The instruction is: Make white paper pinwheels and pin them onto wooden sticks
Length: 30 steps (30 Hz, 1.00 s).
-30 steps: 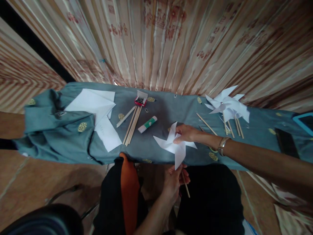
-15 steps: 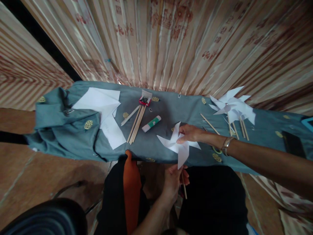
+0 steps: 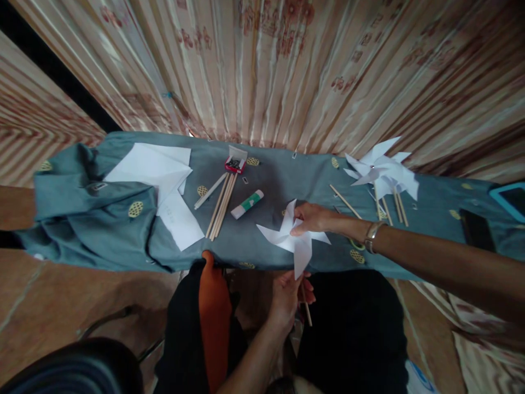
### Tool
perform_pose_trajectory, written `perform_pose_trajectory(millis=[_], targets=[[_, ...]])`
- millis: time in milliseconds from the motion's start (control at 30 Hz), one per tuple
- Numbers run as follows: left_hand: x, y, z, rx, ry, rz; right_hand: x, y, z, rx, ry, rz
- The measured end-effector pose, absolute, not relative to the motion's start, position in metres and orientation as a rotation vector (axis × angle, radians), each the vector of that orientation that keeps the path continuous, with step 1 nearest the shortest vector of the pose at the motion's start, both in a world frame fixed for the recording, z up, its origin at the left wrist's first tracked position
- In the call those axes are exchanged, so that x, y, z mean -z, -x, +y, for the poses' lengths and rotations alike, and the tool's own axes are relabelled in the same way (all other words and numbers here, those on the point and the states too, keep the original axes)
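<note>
A white paper pinwheel (image 3: 302, 249) is held over the near edge of the cloth-covered table. My right hand (image 3: 307, 219), with a bracelet at the wrist, pinches the pinwheel at its centre. Below it, my left hand (image 3: 287, 295) is closed around a thin wooden stick (image 3: 307, 309), whose lower end pokes out beneath the fingers. The stick's upper part is hidden behind the paper, so I cannot see how the two meet.
Finished pinwheels (image 3: 383, 169) lie at the right, near a loose stick (image 3: 344, 200). A glue stick (image 3: 246, 204), several wooden sticks (image 3: 223, 208), a small red box of pins (image 3: 235, 160) and white paper sheets (image 3: 151, 167) are left. A dark phone (image 3: 476, 230) lies far right.
The whole view has shifted slightly, so everything sits a little further left. Both hands keep the same hold on the pinwheel and stick.
</note>
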State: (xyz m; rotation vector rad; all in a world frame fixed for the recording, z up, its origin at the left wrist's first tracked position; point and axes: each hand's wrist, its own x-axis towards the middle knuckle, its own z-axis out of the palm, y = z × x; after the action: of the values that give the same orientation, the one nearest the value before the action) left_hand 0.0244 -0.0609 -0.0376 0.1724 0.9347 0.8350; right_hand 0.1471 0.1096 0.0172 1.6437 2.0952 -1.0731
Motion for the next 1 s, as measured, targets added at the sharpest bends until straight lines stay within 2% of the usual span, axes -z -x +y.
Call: perform_pose_trajectory(millis=[300,567,733,900,1000], targets=[[0.034,-0.027,-0.063,-0.855,-0.188,0.973,-0.021,-0.149,0.111,1.114,-1.685,2.092],[0.024,-0.020,-0.060,-0.874,-0.247,1.024,-0.030,-0.159,0.100,1.358,-1.743,2.130],[0.020,-0.020,-0.058,-0.894,-0.283,0.993,-0.031,-0.173,0.097,1.532,-2.144,2.145],[0.003,-0.015,-0.049,-0.921,-0.304,0.916,-0.041,-0.195,0.074,1.491,-2.421,2.298],[-0.016,-0.013,-0.039,-0.990,-0.349,0.886,-0.047,-0.201,0.045,1.414,-2.810,2.491]])
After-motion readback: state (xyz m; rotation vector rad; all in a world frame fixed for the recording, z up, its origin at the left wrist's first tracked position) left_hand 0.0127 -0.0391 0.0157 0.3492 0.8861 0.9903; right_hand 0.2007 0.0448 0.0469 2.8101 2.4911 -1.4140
